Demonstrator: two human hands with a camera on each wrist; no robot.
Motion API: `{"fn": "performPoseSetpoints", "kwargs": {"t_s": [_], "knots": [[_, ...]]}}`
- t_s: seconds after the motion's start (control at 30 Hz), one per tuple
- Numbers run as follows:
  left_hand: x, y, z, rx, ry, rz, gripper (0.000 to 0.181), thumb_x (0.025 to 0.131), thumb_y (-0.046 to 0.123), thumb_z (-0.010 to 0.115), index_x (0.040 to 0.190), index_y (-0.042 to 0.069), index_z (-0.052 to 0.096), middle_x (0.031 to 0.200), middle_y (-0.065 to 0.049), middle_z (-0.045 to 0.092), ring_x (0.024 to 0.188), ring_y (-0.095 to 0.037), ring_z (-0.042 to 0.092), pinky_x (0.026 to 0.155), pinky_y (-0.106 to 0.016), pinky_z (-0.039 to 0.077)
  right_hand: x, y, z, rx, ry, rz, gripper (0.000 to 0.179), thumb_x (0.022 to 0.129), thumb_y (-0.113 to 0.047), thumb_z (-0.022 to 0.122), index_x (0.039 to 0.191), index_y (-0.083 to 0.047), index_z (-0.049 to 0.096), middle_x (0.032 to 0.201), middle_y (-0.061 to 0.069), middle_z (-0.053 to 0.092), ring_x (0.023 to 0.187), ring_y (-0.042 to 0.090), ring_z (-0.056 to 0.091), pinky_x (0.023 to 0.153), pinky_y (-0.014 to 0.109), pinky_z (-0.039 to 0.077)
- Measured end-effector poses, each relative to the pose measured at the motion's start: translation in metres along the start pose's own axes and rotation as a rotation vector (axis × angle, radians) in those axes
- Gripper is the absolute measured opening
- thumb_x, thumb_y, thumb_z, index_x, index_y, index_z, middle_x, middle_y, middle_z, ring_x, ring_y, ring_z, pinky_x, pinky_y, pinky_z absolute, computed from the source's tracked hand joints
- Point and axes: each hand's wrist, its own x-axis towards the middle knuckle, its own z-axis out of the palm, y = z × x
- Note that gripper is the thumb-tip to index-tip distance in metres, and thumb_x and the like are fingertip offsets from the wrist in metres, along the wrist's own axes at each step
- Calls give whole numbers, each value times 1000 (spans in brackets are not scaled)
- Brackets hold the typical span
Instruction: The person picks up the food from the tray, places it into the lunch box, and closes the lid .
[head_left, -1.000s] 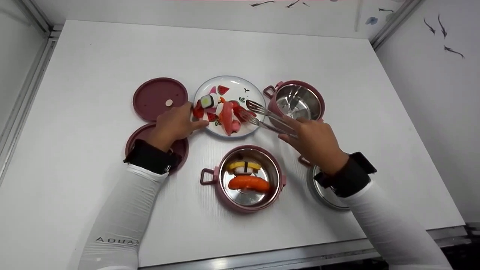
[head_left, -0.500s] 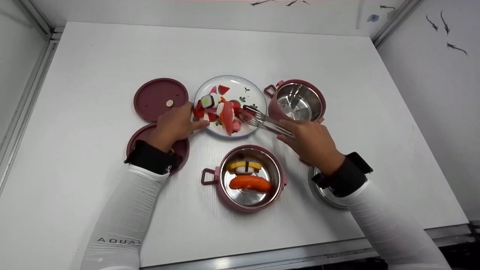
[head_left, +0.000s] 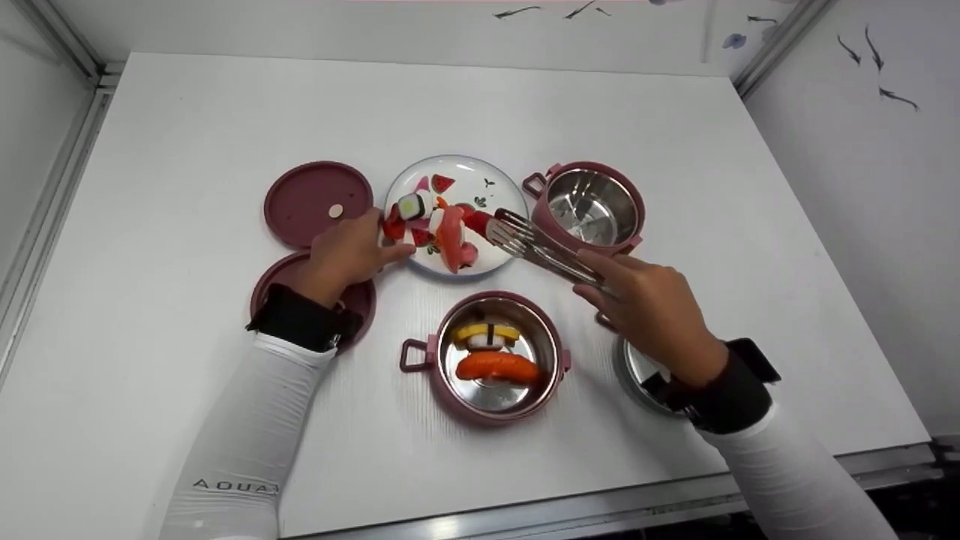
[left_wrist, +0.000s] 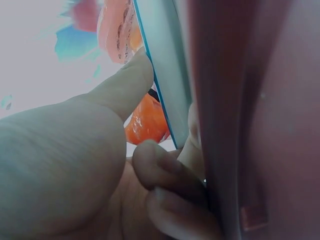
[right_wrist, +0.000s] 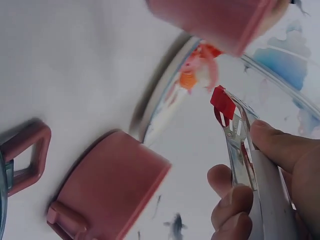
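My right hand [head_left: 652,311] grips metal tongs [head_left: 547,255], whose tips pinch a red piece [head_left: 478,222] over the plate; the right wrist view shows this red piece [right_wrist: 223,102] too. My left hand [head_left: 349,251] holds the left rim of the white plate [head_left: 506,199], thumb over the edge [left_wrist: 137,75]. Toy food lies on the plate: a cucumber roll [head_left: 411,206], a pink-topped sushi [head_left: 451,236] and other red pieces. Nearer the front, a pink pot [head_left: 491,420] contains a yellow-topped sushi [head_left: 487,335] and a long orange piece [head_left: 499,367].
A second pink pot [head_left: 589,217] with a steel inside stands right of the plate. Two dark red lids [head_left: 307,199] lie at the left, the nearer one partly under my left arm. A round steel-rimmed container [head_left: 637,379] is partly hidden below my right wrist.
The tongs have narrowed on the red piece and drawn slightly back toward me, to the right, with it between their tips. My left hand has stayed at the plate rim.
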Motion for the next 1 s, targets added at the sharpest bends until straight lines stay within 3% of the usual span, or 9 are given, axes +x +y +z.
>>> {"fn": "performPoseSetpoints", "kwargs": {"t_s": [0.23,0.43,0.6,0.77,1.0], "knots": [[0,2,-1,-11,5,9,71,90,59,64,135,8,47,119,-15,62,112,-36,58,101,-61,40,-43,-14,-26,44,112,-113,51,76,-12,88,124,-9,71,88,6,75,64,10,65,54,24,51],[-6,-8,6,-33,0,0,72,90,60,64,135,7,46,123,-15,61,114,-36,58,101,-61,40,-74,-31,-28,105,47,-128,56,71,-15,90,124,-18,71,83,-3,72,62,0,57,52,14,43],[-7,-8,8,-34,-10,10,72,90,61,63,134,6,45,123,-16,61,113,-37,58,101,-61,40,-95,-38,-27,111,-6,-120,54,72,-19,89,124,-19,71,85,-7,72,61,-4,56,51,12,42],[-5,-6,5,-17,10,30,74,91,61,63,137,5,44,128,-18,61,117,-39,59,100,-62,41,-100,-36,-26,82,-9,-118,53,72,-20,89,123,-19,72,82,-9,70,59,-4,54,51,13,41],[1,-2,-1,-11,2,22,76,91,61,62,139,5,44,130,-18,60,118,-38,58,102,-63,40,-86,-30,-26,55,56,-94,56,73,-18,89,126,-19,71,84,-5,72,60,-1,56,53,16,43]]}}
